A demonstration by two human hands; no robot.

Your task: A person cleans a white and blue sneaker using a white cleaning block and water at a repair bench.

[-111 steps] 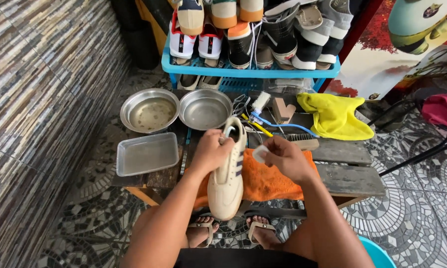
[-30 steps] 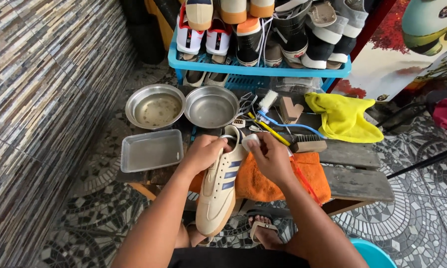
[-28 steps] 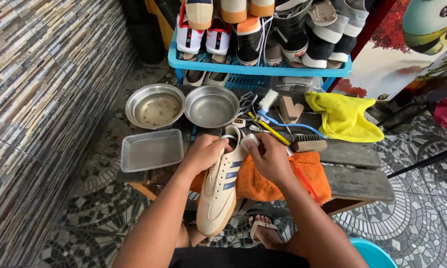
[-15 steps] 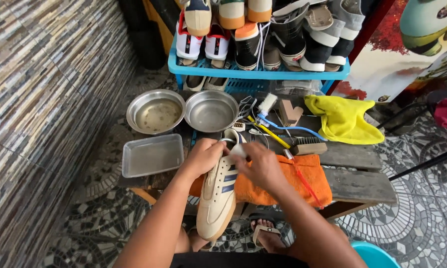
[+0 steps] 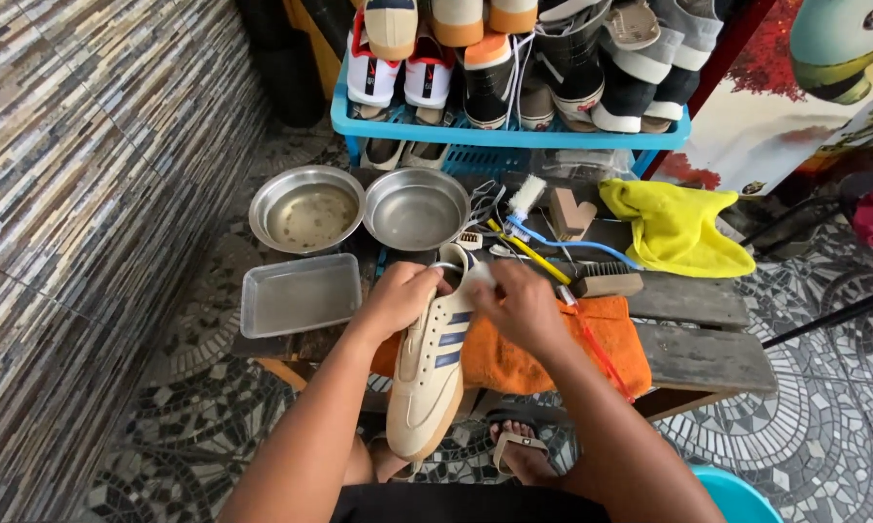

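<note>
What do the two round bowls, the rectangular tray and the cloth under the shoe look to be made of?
Round bowls: likely stainless steel, shiny grey with glints on the rims. Rectangular tray: metal too, duller, perhaps aluminium. Orange cloth: soft woven fabric, probably terry or microfibre, rumpled and matte under the cream shoe.

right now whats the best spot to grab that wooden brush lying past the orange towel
Grip the wooden brush across its long block back, coming from above: it lies flat on the bench with bristles facing away, and the right hand is nearest.
</note>
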